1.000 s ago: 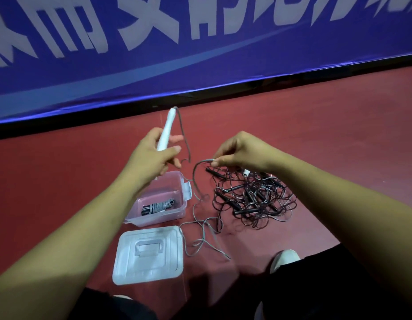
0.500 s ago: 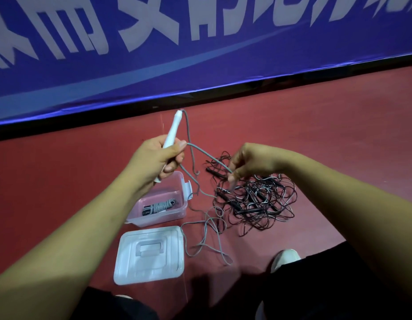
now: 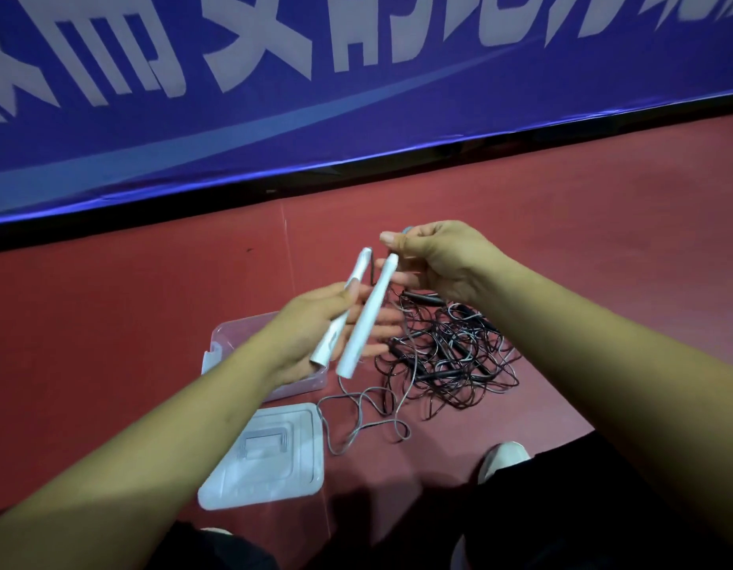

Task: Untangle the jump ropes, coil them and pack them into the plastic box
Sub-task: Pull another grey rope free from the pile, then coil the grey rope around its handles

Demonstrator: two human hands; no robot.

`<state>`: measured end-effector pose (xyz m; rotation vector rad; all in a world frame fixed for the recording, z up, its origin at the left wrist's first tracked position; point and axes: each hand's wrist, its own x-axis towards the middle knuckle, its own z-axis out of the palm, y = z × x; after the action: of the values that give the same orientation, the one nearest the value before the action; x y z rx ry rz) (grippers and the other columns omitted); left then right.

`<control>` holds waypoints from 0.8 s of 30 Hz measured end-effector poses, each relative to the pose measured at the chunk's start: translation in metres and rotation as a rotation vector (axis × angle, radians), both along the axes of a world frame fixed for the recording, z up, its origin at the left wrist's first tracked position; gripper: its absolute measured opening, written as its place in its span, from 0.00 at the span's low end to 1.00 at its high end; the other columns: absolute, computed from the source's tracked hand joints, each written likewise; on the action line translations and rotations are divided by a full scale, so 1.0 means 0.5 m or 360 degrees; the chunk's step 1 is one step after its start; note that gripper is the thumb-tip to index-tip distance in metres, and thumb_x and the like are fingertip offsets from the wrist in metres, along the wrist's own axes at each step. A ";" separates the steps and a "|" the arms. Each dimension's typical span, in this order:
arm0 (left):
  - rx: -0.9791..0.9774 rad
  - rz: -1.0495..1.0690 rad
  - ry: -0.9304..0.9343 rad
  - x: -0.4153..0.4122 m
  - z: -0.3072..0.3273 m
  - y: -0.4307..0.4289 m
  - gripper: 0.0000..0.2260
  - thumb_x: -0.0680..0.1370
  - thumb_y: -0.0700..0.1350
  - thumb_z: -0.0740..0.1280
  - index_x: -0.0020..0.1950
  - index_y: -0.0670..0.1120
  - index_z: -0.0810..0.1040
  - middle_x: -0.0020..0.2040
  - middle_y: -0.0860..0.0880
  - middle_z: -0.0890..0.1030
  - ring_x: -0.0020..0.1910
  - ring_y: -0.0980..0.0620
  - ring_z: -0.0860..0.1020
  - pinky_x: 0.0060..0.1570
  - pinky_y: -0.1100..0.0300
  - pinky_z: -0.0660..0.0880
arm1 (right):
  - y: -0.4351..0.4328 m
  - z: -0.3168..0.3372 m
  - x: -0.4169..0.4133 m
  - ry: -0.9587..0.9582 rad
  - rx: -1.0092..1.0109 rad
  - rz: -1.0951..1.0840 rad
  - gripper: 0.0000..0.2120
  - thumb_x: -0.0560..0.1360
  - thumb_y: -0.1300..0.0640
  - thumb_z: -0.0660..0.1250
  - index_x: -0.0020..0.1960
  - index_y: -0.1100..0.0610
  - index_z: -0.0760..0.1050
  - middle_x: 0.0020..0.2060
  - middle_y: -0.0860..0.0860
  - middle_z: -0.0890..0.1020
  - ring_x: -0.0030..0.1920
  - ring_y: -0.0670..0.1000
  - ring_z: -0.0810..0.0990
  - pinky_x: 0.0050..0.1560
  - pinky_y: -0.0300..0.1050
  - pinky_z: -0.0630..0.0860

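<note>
My left hand (image 3: 315, 335) holds one white jump-rope handle (image 3: 344, 310) under its thumb, the fingers stretched out beneath. A second white handle (image 3: 366, 322) lies slanted across those fingers. My right hand (image 3: 438, 261) pinches that second handle at its upper end. The grey cord (image 3: 364, 417) of this rope hangs from the handles and loops on the floor. A tangle of dark jump ropes (image 3: 451, 355) lies on the floor under my right hand. The clear plastic box (image 3: 233, 335) sits behind my left hand, which hides most of it and its inside.
The box's white lid (image 3: 270, 458) lies flat on the red floor in front of the box. A blue banner (image 3: 356, 96) runs along the back. My white shoe (image 3: 504, 458) and dark trouser legs are at the bottom.
My right hand has left the cord and the pile and come up with the second white handle, bringing it beside the first in my left hand. The left hand's fingers have stretched out.
</note>
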<state>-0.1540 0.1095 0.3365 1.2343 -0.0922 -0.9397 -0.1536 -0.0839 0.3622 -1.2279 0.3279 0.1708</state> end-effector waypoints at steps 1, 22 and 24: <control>-0.0081 -0.0042 0.0072 -0.006 0.001 -0.003 0.18 0.81 0.49 0.59 0.65 0.38 0.73 0.56 0.32 0.81 0.54 0.34 0.82 0.56 0.40 0.79 | -0.002 -0.001 0.001 0.0002 -0.0017 -0.0048 0.13 0.73 0.64 0.72 0.33 0.59 0.71 0.33 0.54 0.81 0.35 0.51 0.84 0.31 0.41 0.82; -0.0200 -0.0277 -0.0048 -0.004 0.010 0.012 0.13 0.80 0.43 0.63 0.62 0.38 0.73 0.40 0.42 0.75 0.31 0.48 0.71 0.28 0.60 0.69 | -0.048 0.006 -0.004 -0.0291 -0.0507 0.0464 0.12 0.69 0.54 0.72 0.38 0.63 0.75 0.29 0.57 0.75 0.27 0.51 0.74 0.27 0.38 0.72; -0.0220 -0.0233 -0.0040 -0.006 0.006 0.007 0.16 0.78 0.42 0.64 0.63 0.36 0.74 0.42 0.43 0.75 0.34 0.49 0.73 0.33 0.59 0.72 | -0.058 0.011 -0.001 -0.0358 -0.0598 0.0385 0.12 0.69 0.54 0.73 0.36 0.62 0.75 0.27 0.57 0.74 0.26 0.51 0.68 0.26 0.39 0.65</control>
<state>-0.1571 0.1130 0.3395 1.1227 -0.2660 -1.0275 -0.1539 -0.1129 0.3676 -1.6426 0.0118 0.1819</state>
